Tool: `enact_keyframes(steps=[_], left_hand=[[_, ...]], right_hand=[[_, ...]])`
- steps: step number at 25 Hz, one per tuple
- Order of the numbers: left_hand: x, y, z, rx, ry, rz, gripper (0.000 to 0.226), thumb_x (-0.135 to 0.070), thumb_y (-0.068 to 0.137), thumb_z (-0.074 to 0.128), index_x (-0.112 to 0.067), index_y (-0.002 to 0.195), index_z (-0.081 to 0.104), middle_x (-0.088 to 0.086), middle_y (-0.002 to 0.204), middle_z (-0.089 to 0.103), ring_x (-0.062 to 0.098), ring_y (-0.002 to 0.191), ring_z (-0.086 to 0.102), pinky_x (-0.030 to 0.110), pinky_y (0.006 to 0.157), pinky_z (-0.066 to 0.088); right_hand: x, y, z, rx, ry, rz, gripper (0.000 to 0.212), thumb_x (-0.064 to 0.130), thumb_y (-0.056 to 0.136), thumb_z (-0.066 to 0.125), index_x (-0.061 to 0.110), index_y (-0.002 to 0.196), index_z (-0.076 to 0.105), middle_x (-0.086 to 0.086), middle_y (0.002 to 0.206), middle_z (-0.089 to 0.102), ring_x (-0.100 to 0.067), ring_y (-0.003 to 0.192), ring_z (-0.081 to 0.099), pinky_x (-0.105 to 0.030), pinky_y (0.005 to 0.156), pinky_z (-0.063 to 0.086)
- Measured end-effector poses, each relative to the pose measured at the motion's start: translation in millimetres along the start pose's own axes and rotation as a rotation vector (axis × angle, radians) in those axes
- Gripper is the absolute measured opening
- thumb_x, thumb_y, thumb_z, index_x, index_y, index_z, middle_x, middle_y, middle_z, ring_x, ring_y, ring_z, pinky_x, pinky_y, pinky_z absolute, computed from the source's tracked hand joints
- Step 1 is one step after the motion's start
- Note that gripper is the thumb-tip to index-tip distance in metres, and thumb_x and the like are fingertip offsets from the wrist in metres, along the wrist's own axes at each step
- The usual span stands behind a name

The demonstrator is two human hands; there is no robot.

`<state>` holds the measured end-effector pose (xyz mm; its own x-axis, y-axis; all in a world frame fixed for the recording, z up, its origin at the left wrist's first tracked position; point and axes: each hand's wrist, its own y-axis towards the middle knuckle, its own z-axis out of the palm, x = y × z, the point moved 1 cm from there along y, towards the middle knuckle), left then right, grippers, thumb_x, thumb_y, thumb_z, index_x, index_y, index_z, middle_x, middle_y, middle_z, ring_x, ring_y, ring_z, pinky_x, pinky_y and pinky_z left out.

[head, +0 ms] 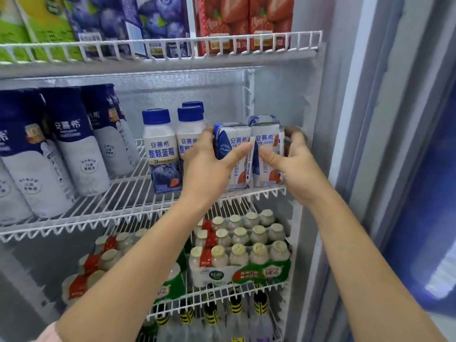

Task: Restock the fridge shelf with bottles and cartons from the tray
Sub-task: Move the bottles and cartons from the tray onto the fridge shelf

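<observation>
Two small white-and-blue cartons stand side by side at the right end of the middle wire shelf (128,206). My left hand (209,166) grips the left carton (234,144), thumb across its front. My right hand (293,164) grips the right carton (267,144), fingers round its right side and thumb on the front. Just left of them stand blue-capped blueberry yogurt bottles (161,149). The tray is out of view.
Tall blue-and-white bottles (71,141) fill the shelf's left part. Juice cartons (237,18) line the shelf above. Packs of small foil-topped bottles (241,253) sit on the shelf below. The fridge's right wall (318,144) is close beside my right hand.
</observation>
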<state>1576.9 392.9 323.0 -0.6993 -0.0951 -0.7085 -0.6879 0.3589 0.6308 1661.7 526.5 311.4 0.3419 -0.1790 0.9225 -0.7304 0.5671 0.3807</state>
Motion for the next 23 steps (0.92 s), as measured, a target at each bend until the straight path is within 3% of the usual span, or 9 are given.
enact_keyframes(steps=[3,6,9,11,14,19,23], left_hand=[[3.0,-1.4,2.0,0.097,-0.022,-0.063,0.044,-0.045,0.079,0.068,-0.023,0.114,0.055,-0.012,0.096,0.067,0.006,0.090,0.064,0.033,0.085,0.054],[3.4,1.4,-6.1,0.214,0.198,-0.059,0.046,-0.045,0.077,0.070,-0.025,0.115,0.055,-0.011,0.098,0.067,0.008,0.089,0.063,0.024,0.077,0.049],[3.2,-5.2,-12.0,0.188,0.513,0.015,0.046,-0.051,0.074,0.070,-0.021,0.108,0.063,-0.002,0.098,0.072,0.016,0.086,0.065,0.028,0.073,0.050],[1.6,-11.6,-9.8,0.127,0.552,0.038,0.047,-0.051,0.075,0.068,-0.017,0.108,0.065,0.002,0.097,0.073,0.020,0.088,0.065,0.032,0.074,0.050],[-0.2,-11.6,-1.4,0.089,0.511,0.001,0.043,-0.045,0.079,0.068,-0.012,0.107,0.064,0.007,0.101,0.071,0.024,0.091,0.063,0.029,0.071,0.043],[4.5,-3.7,13.3,0.090,0.514,-0.108,0.038,-0.036,0.088,0.061,-0.008,0.112,0.057,0.014,0.111,0.066,0.032,0.101,0.060,0.035,0.077,0.044],[4.2,-10.0,19.1,0.042,0.627,-0.014,0.037,-0.033,0.092,0.056,-0.001,0.111,0.050,0.021,0.107,0.064,0.039,0.096,0.060,0.034,0.067,0.036]], right_hand=[[6.0,-4.3,-3.6,0.006,-0.062,0.013,0.042,0.011,0.089,0.061,0.016,0.123,0.038,0.003,0.103,0.065,-0.011,0.088,0.069,-0.028,0.069,0.061],[14.7,-11.1,-4.6,-0.037,-0.389,-0.026,0.038,0.017,0.088,0.064,0.018,0.119,0.043,0.009,0.101,0.064,-0.005,0.087,0.064,-0.017,0.068,0.054],[18.0,-16.2,-3.8,-0.080,-0.711,-0.024,0.046,0.020,0.080,0.074,0.019,0.117,0.047,0.007,0.102,0.062,-0.014,0.091,0.060,-0.029,0.080,0.048],[17.6,-19.0,-2.1,-0.179,-0.824,-0.046,0.049,0.024,0.074,0.079,0.019,0.114,0.052,0.002,0.108,0.066,-0.022,0.096,0.062,-0.038,0.086,0.052],[14.8,-18.9,3.8,-0.281,-0.843,-0.087,0.047,0.023,0.072,0.081,0.017,0.111,0.056,-0.007,0.110,0.068,-0.030,0.098,0.063,-0.046,0.085,0.053],[5.6,-8.6,14.6,-0.329,-0.805,-0.126,0.042,0.016,0.079,0.074,0.009,0.116,0.053,-0.011,0.114,0.067,-0.030,0.102,0.063,-0.033,0.079,0.048],[-3.9,-11.1,14.9,-0.348,-0.821,-0.139,0.038,0.022,0.084,0.070,0.008,0.115,0.054,-0.014,0.111,0.068,-0.032,0.100,0.062,-0.031,0.075,0.047]])
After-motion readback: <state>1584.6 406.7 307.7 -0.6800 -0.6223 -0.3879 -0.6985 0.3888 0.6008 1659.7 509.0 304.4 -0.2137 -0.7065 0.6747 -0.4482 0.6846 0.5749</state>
